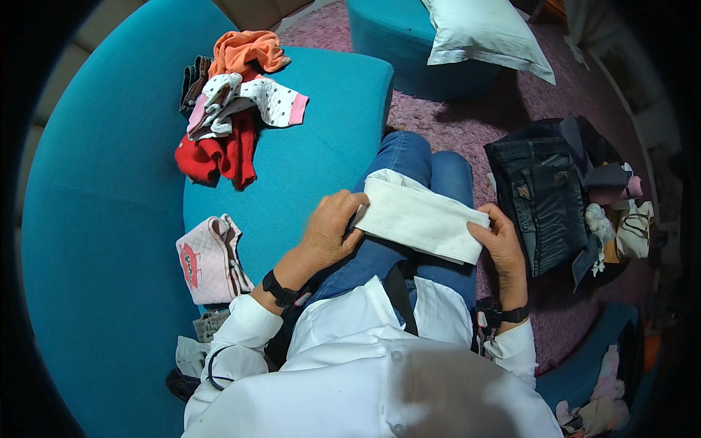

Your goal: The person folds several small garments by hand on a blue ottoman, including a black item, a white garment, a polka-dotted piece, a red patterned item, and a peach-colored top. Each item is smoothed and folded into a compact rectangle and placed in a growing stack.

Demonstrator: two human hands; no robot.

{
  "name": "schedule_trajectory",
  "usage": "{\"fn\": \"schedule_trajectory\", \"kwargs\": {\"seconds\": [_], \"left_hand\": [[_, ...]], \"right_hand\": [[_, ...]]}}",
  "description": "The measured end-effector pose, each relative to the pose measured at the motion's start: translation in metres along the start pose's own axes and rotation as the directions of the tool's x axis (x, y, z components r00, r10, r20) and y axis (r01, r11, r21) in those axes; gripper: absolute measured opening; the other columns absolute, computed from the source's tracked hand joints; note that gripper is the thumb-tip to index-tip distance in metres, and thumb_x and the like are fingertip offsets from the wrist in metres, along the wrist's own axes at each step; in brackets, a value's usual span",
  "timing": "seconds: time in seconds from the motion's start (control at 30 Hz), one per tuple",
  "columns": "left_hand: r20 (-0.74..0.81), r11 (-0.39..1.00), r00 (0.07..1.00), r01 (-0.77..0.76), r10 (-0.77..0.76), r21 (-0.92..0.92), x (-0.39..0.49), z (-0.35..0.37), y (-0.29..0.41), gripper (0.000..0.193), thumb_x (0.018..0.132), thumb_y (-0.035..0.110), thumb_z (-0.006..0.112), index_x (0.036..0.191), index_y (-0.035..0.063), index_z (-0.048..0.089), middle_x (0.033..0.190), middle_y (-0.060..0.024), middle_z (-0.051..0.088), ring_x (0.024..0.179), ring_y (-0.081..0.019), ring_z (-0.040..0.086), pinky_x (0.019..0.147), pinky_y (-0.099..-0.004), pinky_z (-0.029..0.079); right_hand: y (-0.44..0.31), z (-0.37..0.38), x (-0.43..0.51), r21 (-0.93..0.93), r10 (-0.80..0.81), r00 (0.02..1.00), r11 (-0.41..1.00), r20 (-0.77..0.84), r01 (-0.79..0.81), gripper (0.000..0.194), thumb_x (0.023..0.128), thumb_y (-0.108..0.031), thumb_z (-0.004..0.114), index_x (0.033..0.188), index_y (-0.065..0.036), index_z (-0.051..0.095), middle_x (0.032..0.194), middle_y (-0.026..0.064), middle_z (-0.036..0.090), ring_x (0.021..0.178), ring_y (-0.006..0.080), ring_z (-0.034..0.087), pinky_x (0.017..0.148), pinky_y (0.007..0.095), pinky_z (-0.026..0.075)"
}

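Note:
A folded white ribbed cloth (421, 216) lies across my thighs, wider than it is deep. My left hand (332, 225) grips its left end between thumb and fingers. At the right end, my right hand (495, 232) pinches the cloth, thumb on top. More white fabric shows beneath its far edge. To the left on the turquoise sofa seat (323, 104) is a loose heap: an orange garment (246, 52), a white dotted garment with a pink cuff (274, 101) and a red knitted garment (230, 156). Nearer me sits a folded pink quilted garment (205, 263).
Folded dark jeans (547, 202) and small items, among them a cream bag (635, 230), rest on a dark surface at right. A white pillow (487, 38) lies on a turquoise ottoman (394, 55). Grey garments (211, 326) are beside my left arm; more clothes (605, 405) lie lower right.

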State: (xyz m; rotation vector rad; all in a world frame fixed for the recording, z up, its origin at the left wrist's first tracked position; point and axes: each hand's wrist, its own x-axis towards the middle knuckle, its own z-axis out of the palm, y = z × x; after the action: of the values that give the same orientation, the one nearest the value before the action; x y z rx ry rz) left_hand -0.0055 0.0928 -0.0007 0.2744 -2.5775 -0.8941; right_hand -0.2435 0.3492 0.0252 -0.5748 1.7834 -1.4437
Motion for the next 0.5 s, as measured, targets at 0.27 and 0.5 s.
{"fn": "schedule_trajectory", "kwargs": {"seconds": [0.27, 0.5], "left_hand": [[0.08, 1.0, 0.997, 0.01, -0.008, -0.024, 0.0, -0.008, 0.003, 0.042, 0.076, 0.005, 0.075, 0.116, 0.0103, 0.063, 0.101, -0.0103, 0.056, 0.091, -0.0289, 0.058, 0.079, -0.0387, 0.046], [0.205, 0.676, 0.803, 0.586, -0.56, -0.448, 0.035, 0.002, -0.006, 0.061, 0.085, 0.049, 0.086, 0.112, 0.0, 0.062, 0.086, -0.0055, 0.065, 0.074, -0.0119, 0.061, 0.061, -0.026, 0.048]], "right_hand": [[0.036, 0.007, -0.003, -0.151, -0.025, 0.984, 0.988, -0.176, -0.002, 0.058, 0.086, -0.013, 0.082, 0.137, -0.005, 0.055, 0.107, 0.0018, 0.057, 0.093, 0.0082, 0.054, 0.081, 0.0223, 0.048], [0.045, 0.01, 0.002, -0.278, -0.042, 0.972, 0.96, -0.23, -0.024, 0.072, 0.082, -0.01, 0.086, 0.144, 0.003, 0.05, 0.108, 0.0123, 0.067, 0.095, 0.017, 0.066, 0.084, 0.0291, 0.055]]}}
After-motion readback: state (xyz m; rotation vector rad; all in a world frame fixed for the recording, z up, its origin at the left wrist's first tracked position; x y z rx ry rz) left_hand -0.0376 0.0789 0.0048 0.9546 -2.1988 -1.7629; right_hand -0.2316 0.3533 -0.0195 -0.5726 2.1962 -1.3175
